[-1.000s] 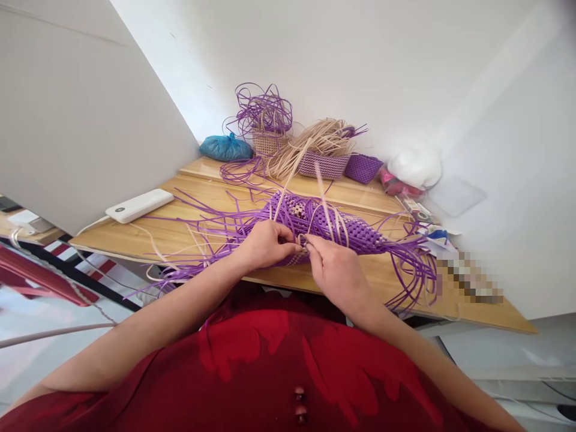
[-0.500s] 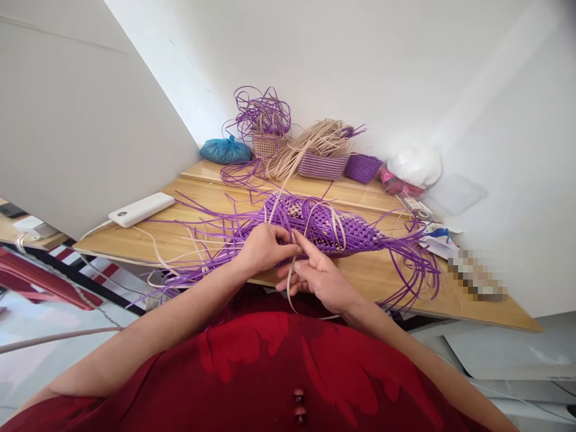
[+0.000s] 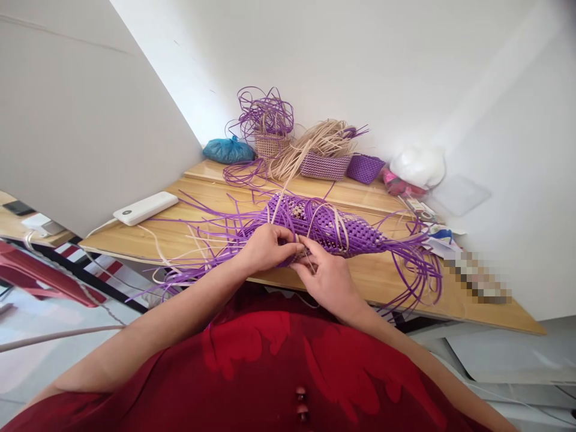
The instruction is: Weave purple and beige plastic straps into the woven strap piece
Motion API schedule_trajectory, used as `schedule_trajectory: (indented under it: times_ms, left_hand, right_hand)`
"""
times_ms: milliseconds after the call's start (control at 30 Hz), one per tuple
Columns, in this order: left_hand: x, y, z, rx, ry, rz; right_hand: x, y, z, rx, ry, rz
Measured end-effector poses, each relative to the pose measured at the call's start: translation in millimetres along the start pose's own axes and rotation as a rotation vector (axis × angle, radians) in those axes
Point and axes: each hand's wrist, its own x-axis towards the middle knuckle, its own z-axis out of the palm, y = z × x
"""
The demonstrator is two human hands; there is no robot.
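Note:
A half-woven purple piece (image 3: pixel 342 228) with a small cream patch lies on the wooden table (image 3: pixel 400 279), loose purple strands fanning out to both sides. My left hand (image 3: pixel 265 247) is closed on its near edge, fingers curled into the weave. My right hand (image 3: pixel 326 277) meets it from the right, fingertips pinched on a thin cream strand (image 3: pixel 307 257) at the same edge. Other cream strands (image 3: pixel 284 195) rise from the weave toward the back.
At the back stand a small cream basket (image 3: pixel 270 144) full of purple strands, a purple basket (image 3: pixel 324 164) holding cream strands, another purple basket (image 3: pixel 365 168), a blue bag (image 3: pixel 227 150) and a white bag (image 3: pixel 416 166). A white power bank (image 3: pixel 144 207) lies left. Papers (image 3: pixel 443 240) sit right.
My right hand pulled the cream strand down toward me off the weave, then came back up to the near edge beside my left hand. The left hand stayed put.

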Motion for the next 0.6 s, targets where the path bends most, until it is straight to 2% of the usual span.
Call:
schedule_trajectory:
  times_ms: [100,267,333,400,467,500,567,600]
  left_hand:
    - [-0.3,2.3,-1.2,0.03,0.015,-0.017]
    - [-1.0,4.8,1.0,0.097,0.07,-0.054]
    - [-1.2,4.9,3.0,0.116,0.089,-0.089]
    - [-1.5,4.2,5.1,0.128,0.118,-0.121]
    - [-1.9,2.8,6.7,0.124,0.138,-0.137]
    - [-2.1,2.1,7.3,0.117,0.143,-0.139]
    - [-2.5,0.6,7.9,0.103,0.145,-0.132]
    - [-2.7,-0.1,8.0,0.095,0.142,-0.123]
  right_hand:
    - [-3.1,8.9,7.7,0.125,0.023,0.051]
    - [-1.0,11.0,23.1,0.757,-0.166,0.307]
    - [-0.5,10.3,31.6,0.949,-0.219,0.321]
    - [-0.5,10.9,36.9,1.037,-0.272,0.297]
    - [-0.5,12.0,34.2,0.981,-0.348,0.279]
    - [-0.2,12.0,28.9,0.882,-0.377,0.265]
    - [2.0,9.7,11.1,0.527,-0.37,0.18]
    - [4.5,7.0,-0.1,0.294,-0.32,0.111]
